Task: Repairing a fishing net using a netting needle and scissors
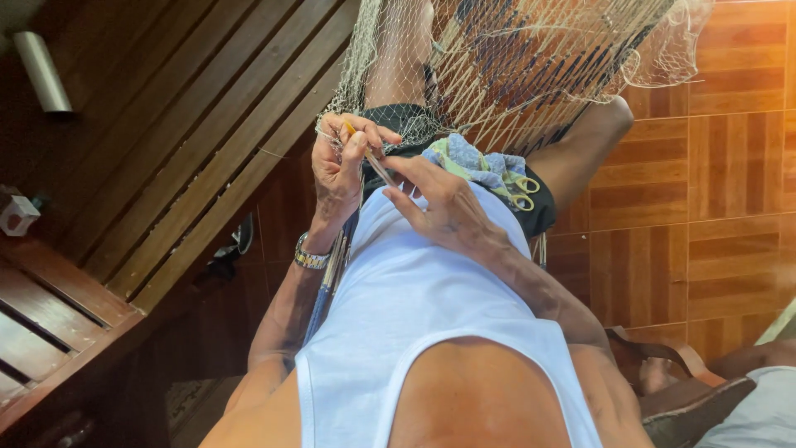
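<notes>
Left hand [340,162] pinching a yellow netting needle [369,158] against the fishing net [514,58]; right hand [444,203] beside it, fingers loosely spread. Net drapes over both knees, far side. Scissors [522,192] on folded cloth [473,162], right; wristwatch [311,259] on the left wrist.

You are getting soft, even daylight on the net [531,58]; the left wall [166,141] is falling into shadow, and frame edges are bending slightly.
</notes>
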